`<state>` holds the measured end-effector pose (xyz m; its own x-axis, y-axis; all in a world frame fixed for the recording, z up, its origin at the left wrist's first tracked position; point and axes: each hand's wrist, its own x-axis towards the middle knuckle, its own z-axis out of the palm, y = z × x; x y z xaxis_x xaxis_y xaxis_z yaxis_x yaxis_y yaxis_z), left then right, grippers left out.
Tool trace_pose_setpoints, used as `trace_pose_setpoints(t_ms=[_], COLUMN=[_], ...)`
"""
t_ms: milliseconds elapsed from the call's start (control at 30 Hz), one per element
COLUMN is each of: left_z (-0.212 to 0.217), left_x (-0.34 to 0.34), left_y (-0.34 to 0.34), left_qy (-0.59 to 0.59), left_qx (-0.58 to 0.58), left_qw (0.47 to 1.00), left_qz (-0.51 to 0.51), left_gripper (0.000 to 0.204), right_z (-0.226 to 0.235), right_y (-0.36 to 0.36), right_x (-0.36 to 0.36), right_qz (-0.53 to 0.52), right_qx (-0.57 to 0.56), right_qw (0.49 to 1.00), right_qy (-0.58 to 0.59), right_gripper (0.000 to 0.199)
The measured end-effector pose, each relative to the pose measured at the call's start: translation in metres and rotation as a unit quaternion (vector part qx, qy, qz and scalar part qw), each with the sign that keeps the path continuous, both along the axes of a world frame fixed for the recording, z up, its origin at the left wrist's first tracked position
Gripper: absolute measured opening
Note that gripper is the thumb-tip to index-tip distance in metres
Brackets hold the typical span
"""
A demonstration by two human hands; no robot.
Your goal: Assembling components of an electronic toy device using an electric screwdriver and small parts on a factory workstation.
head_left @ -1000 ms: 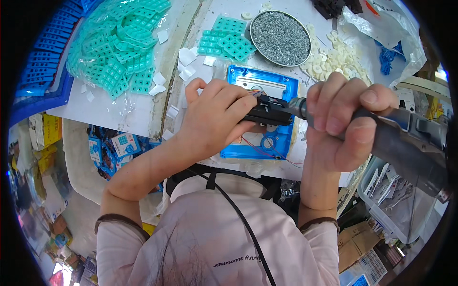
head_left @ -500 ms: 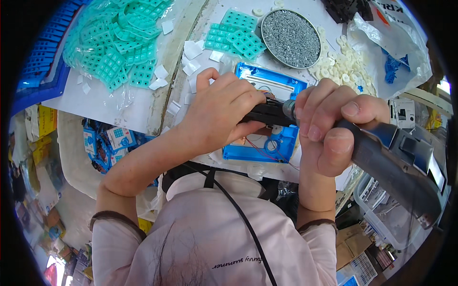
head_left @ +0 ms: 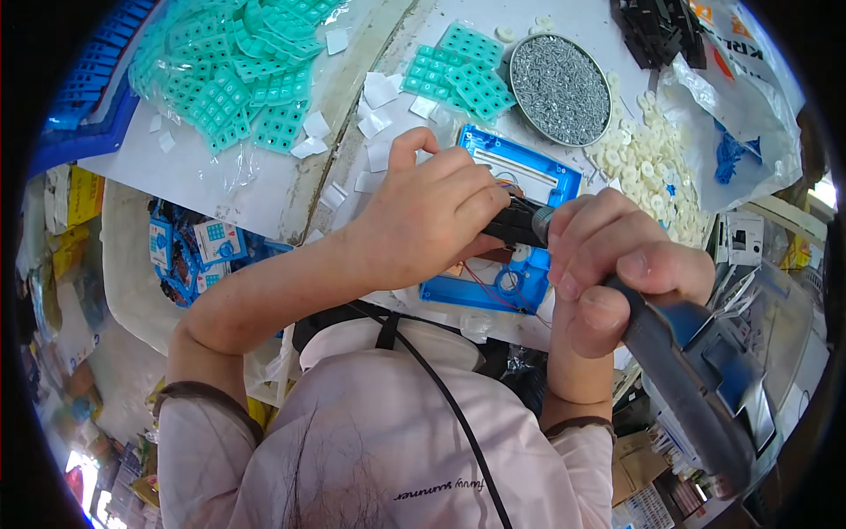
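My right hand (head_left: pixel 630 264) is wrapped round the dark grip of a power screwdriver (head_left: pixel 683 379), its tip end pointing left. That end meets a black plastic part (head_left: pixel 513 226), which the fingers of my left hand (head_left: pixel 432 212) pinch from the left. Beneath both lies an open blue plastic housing (head_left: pixel 526 295) with thin red wires and a pale strip inside. The screwdriver's very tip and whatever it touches are hidden by the black part and my fingers.
Beyond the housing stands a round dish of small metal screws (head_left: pixel 561 88). Around it are teal rubber keypads (head_left: pixel 458 70), white plastic rings (head_left: pixel 652 150), black parts (head_left: pixel 656 31) and white paper squares (head_left: pixel 379 88). A pale bin (head_left: pixel 132 273) at left holds blue-and-white units (head_left: pixel 218 242).
The screwdriver's rear end has swung down and toward me. The table things appear shifted slightly right in view; both hands keep their holds.
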<state>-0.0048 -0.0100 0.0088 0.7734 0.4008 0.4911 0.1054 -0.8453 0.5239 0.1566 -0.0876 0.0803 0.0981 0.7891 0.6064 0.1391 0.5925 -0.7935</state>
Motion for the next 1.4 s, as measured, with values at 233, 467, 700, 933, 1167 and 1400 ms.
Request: trace_pose_setpoints(t_ms=[233,467,700,933,1167,1400], left_z=[-0.006,-0.007,-0.004,-0.007,-0.01,0.006], left_x=[0.0,-0.001,0.002,0.005,-0.006,-0.006], left_y=[-0.002,0.0,0.007,0.014,0.002,-0.013], left_qy=[-0.009,-0.015,-0.015,0.015,-0.045,0.068], left_qx=[0.003,0.007,0.012,-0.085,-0.145,-0.025], left_qw=[1.0,1.0,1.0,0.996,0.986,0.993], left_qz=[0.001,-0.007,-0.024,-0.031,0.071,0.098], left_gripper=[0.047,0.045,0.043,0.049,0.063,0.062], right_z=[-0.003,0.002,0.039,0.005,-0.022,-0.01], right_y=[0.008,0.007,-0.022,-0.047,-0.023,0.01], right_x=[0.0,-0.005,0.03,0.024,0.057,0.078], right_qz=[0.034,-0.006,-0.321,-0.263,-0.133,-0.068], right_qx=[0.027,-0.035,0.078,-0.139,-0.316,-0.403], right_qw=[0.999,0.999,0.937,0.857,0.906,0.877], right_qy=[-0.025,0.033,-0.11,-0.421,-0.25,-0.252], right_gripper=[0.038,0.035,0.074,0.051,0.031,0.019])
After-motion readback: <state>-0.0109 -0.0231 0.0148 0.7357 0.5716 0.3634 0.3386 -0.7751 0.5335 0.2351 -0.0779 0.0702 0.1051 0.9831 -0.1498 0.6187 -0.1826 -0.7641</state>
